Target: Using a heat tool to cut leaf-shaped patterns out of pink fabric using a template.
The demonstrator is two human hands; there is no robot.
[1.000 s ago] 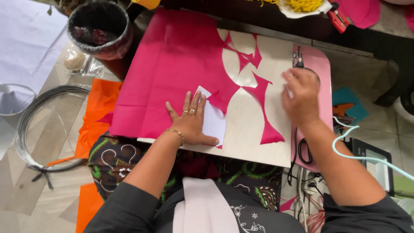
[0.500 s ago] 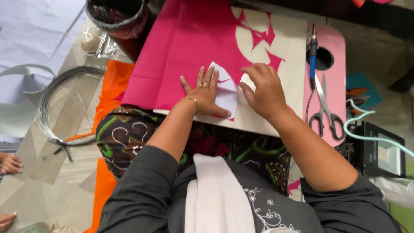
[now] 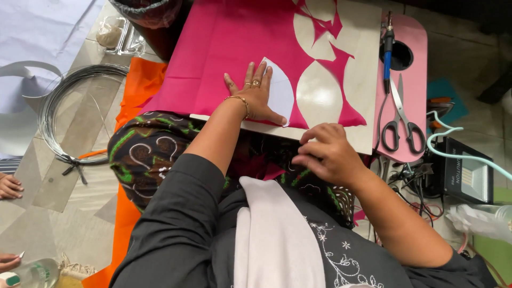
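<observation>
Pink fabric (image 3: 234, 48), thin and limp, lies on the worktop (image 3: 362, 80) under the spread left hand (image 3: 255, 96) pinning a white template (image 3: 280, 90); right hand (image 3: 325, 154), seemingly loosely curled and empty, hovers below the worktop's near edge, where the fabric is best lifted.

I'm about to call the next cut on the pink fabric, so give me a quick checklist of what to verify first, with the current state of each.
1. White paper template lies flat on the pink fabric: ok.
2. Left hand presses the template down, fingers spread: ok.
3. Right hand holds a tool: not ok; it sits curled at the board's near edge, apparently empty.
4. Scissors in reach: ok, lying on the pink tray to the right.
5. Template outline marked on the fabric: cannot tell.
6. Uncut fabric left of the cut-outs: ok.
</observation>
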